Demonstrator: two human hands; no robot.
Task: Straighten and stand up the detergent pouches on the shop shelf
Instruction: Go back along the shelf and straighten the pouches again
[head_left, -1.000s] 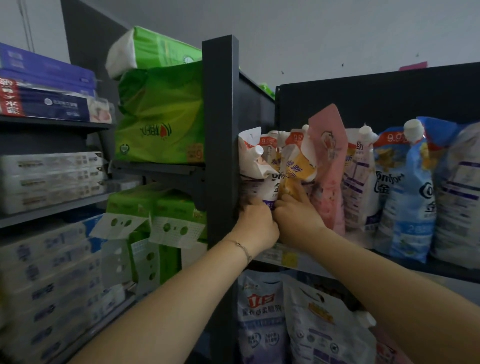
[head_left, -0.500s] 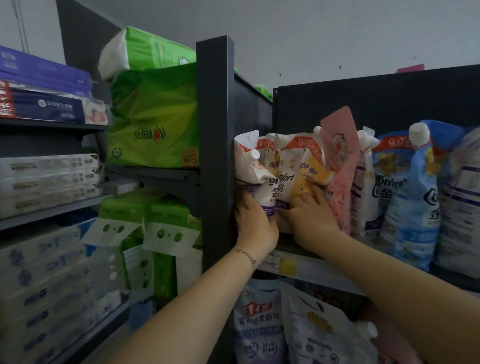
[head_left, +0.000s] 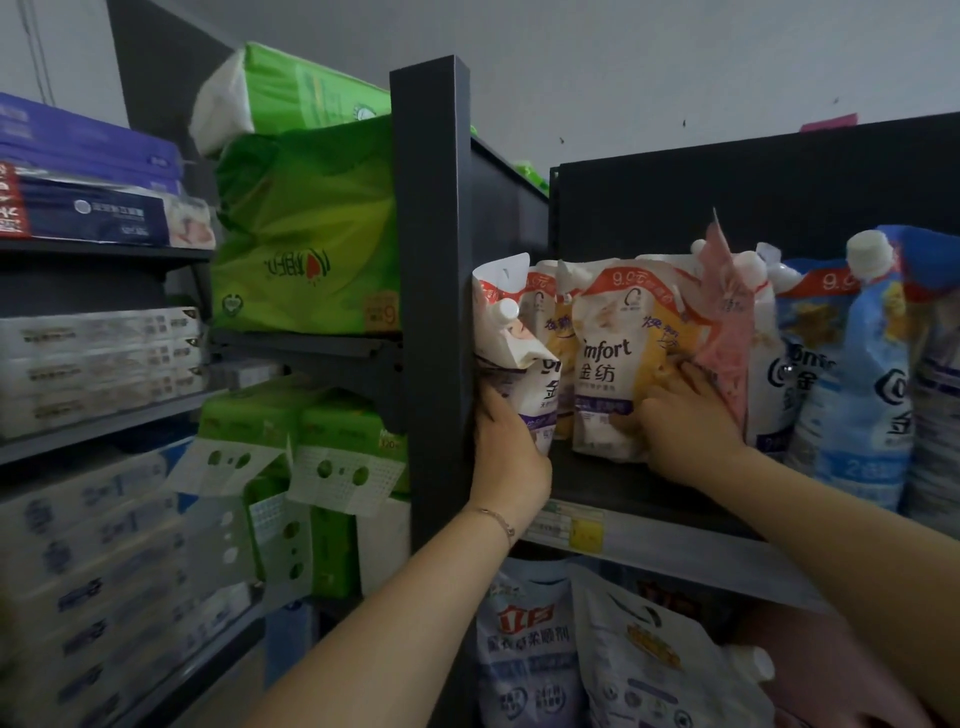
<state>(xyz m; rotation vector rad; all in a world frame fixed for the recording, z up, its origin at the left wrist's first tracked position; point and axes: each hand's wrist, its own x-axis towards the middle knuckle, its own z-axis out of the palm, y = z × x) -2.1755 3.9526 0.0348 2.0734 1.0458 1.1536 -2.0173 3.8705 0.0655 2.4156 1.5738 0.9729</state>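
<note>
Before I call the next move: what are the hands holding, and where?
Left hand grips the leftmost white-purple pouch at its lower part. Right hand lies on the yellow pouch, lower right front; whether it grips cannot be told.
</note>
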